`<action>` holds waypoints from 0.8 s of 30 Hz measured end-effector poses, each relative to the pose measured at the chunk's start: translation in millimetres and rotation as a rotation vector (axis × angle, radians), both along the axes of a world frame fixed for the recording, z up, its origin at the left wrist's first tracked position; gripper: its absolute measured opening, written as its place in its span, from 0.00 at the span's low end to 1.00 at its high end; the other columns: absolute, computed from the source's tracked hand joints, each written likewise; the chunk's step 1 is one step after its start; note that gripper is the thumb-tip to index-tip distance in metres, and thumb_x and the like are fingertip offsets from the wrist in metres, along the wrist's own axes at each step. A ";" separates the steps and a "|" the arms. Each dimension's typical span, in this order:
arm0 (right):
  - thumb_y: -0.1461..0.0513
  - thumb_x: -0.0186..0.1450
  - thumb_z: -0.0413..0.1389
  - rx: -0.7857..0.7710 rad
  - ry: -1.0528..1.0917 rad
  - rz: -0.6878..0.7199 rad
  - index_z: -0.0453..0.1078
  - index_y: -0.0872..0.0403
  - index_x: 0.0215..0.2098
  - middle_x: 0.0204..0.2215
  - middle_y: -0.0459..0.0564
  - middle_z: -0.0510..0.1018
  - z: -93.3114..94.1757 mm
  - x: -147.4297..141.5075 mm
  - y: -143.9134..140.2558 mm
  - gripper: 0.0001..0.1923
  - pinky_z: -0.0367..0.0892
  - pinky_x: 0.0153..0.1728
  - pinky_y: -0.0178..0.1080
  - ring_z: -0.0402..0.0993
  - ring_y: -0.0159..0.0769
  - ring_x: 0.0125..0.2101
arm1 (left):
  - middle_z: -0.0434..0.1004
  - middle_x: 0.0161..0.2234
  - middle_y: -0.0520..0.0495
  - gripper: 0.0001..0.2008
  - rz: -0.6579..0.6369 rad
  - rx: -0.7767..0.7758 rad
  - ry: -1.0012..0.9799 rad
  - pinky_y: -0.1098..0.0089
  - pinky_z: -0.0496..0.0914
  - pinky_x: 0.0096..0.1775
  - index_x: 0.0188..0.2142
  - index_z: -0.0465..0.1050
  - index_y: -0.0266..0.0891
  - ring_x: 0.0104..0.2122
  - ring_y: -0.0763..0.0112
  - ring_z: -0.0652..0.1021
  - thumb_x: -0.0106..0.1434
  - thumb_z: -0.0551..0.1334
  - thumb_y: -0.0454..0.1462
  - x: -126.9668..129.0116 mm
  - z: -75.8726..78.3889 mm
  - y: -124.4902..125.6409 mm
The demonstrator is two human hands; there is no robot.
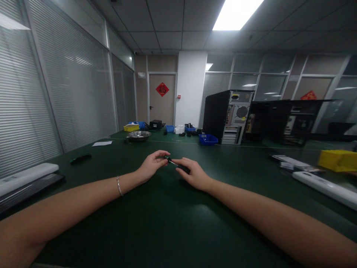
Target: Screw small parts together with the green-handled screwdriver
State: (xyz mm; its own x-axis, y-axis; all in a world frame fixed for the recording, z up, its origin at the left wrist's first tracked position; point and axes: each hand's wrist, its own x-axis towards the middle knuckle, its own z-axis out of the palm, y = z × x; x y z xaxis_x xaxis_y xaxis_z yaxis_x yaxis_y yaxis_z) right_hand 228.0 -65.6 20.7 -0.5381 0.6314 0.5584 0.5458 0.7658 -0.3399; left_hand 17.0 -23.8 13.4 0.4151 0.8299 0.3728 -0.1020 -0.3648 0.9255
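- While the left hand [152, 163] pinches a small part [167, 158] in its fingertips, the right hand [195, 174] grips a screwdriver-like tool [184, 169], shaft toward it.
- The part seems light, stiff, perhaps fragile; edges suit holding.
- Dark with green, it hangs above the table [167, 227].

Ceil. light [237, 15] on, L-side blinds [75, 74], wht pillar [192, 87], door [162, 108], grn tbl [167, 230]
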 end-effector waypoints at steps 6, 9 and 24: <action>0.64 0.63 0.52 -0.022 -0.055 0.085 0.62 0.52 0.55 0.38 0.51 0.73 -0.6 0.1 1.4 0.21 0.63 0.39 0.38 0.69 0.35 0.36 | 0.70 0.50 0.40 0.21 -0.101 -0.073 -0.007 0.63 0.62 0.50 0.51 0.68 0.36 0.48 0.63 0.70 0.57 0.61 0.35 0.7 -2.8 -0.4; 0.64 0.64 0.52 -0.007 -0.048 0.097 0.63 0.51 0.55 0.38 0.50 0.73 -0.5 0.2 1.6 0.21 0.63 0.39 0.37 0.69 0.35 0.37 | 0.68 0.52 0.40 0.21 -0.102 -0.040 0.057 0.62 0.62 0.51 0.51 0.68 0.37 0.50 0.61 0.69 0.57 0.62 0.35 1.3 1.0 -4.0; 0.63 0.63 0.52 0.018 -0.007 -0.101 0.67 0.49 0.52 0.35 0.49 0.73 -3.8 2.7 5.8 0.18 0.64 0.36 0.37 0.69 0.35 0.33 | 0.72 0.46 0.42 0.12 -0.046 0.045 0.158 0.62 0.65 0.49 0.43 0.70 0.35 0.46 0.64 0.72 0.59 0.58 0.31 0.9 10.4 -10.8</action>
State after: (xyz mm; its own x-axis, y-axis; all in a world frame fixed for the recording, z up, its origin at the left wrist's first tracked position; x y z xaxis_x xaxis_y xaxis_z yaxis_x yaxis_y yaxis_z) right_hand 230.7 -59.8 16.9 -0.4763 0.6724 0.5665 0.6229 0.7128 -0.3223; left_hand 17.9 -34.5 23.8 0.5083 0.7929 0.3359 0.0262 -0.4041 0.9143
